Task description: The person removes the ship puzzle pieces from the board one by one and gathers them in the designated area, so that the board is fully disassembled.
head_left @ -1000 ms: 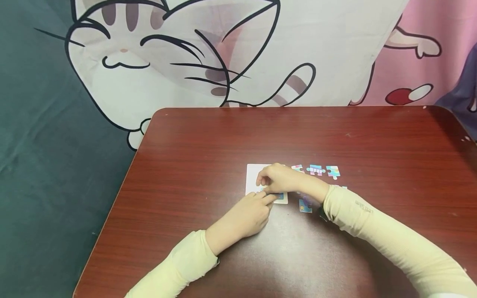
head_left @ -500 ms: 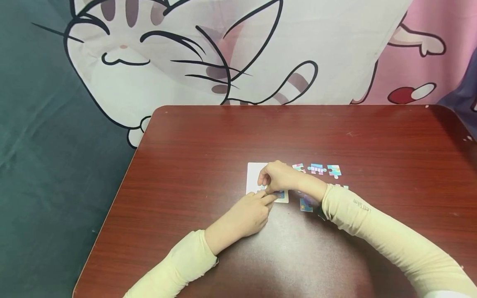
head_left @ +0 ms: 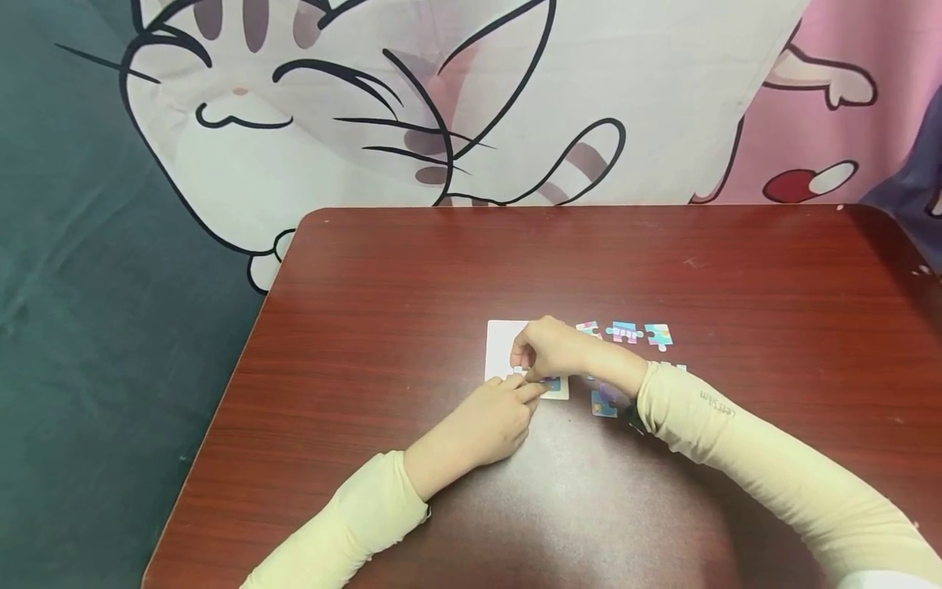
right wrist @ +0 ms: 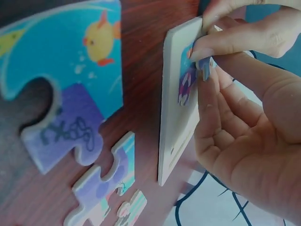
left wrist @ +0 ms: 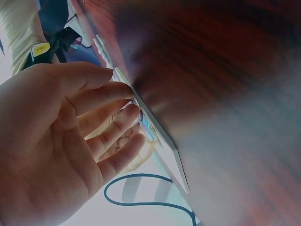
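A white puzzle tray (head_left: 502, 343) lies flat on the table, partly covered by my hands. Its near right part holds a blue and purple jigsaw piece (right wrist: 188, 84), best seen in the right wrist view. Between thumb and fingers, my right hand (head_left: 555, 348) pinches a small jigsaw piece (right wrist: 205, 68) low over the tray, close against the placed picture. My left hand (head_left: 486, 421) reaches in from the near side, fingers extended. Its fingertips rest at the tray's near edge and on the puzzle, beside the right fingertips. The pinched piece's picture is mostly hidden.
Right of the tray lie several loose jigsaw pieces, among them a blue-pink one (head_left: 624, 331), a corner one (head_left: 658, 335) and a blue-purple one (head_left: 603, 403). My right forearm partly covers that group. A cat-print cloth (head_left: 331, 164) hangs behind the brown table (head_left: 412, 278).
My right fingertips have shifted very slightly to the right over the tray, still pinching the piece. The left hand holds its place, and the loose pieces have not moved.
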The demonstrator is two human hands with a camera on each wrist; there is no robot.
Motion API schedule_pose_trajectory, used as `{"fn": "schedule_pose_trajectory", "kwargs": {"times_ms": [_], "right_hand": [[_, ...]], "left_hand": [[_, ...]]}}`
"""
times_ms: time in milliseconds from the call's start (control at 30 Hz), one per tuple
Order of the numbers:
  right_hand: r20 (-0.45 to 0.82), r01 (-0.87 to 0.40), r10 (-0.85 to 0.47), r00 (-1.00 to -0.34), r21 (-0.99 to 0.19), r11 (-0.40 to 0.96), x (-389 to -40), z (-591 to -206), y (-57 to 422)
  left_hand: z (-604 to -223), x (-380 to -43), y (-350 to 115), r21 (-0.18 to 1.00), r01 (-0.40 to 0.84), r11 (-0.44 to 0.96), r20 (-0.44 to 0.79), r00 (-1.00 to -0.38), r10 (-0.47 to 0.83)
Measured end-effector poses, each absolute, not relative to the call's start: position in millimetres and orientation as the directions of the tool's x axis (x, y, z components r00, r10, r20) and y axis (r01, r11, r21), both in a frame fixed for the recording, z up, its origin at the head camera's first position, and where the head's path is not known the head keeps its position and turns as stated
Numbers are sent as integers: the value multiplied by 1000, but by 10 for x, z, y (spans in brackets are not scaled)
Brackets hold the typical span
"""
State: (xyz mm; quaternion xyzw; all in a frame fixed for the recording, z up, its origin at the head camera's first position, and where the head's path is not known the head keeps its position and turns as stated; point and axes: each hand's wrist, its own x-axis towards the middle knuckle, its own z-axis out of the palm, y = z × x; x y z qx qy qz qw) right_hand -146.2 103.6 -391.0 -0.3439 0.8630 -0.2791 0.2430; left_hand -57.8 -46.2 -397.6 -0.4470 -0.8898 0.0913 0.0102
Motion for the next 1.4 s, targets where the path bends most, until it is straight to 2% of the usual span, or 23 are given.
{"fn": "schedule_pose_trajectory", "kwargs": {"times_ms": [367, 600, 833, 1133, 1400], "right_hand": [[-106, -539, -785, -610, -671, 509, -1451, -3993, 1186], [-81, -528, -807, -585, -718, 454, -1441, -4053, 1285], [-45, -564, -834, -550, -716, 410, -1419, -4008, 1281], [-2, -577, -800, -600, -692, 434, -1367, -3973, 1309], [56, -579, -748, -661, -672, 461, -1376, -3962, 1425]], "left_hand": [[-3969, -560, -483, -155, 799, 581, -51, -594, 803], [-3981, -558, -506, -153, 809, 567, -45, -579, 814], [-3971, -562, -524, -109, 813, 572, -62, -580, 812], [-3966, -568, -554, -57, 805, 591, -131, -592, 795], [-3980, -568, -578, -37, 805, 592, -121, -592, 797]]}}
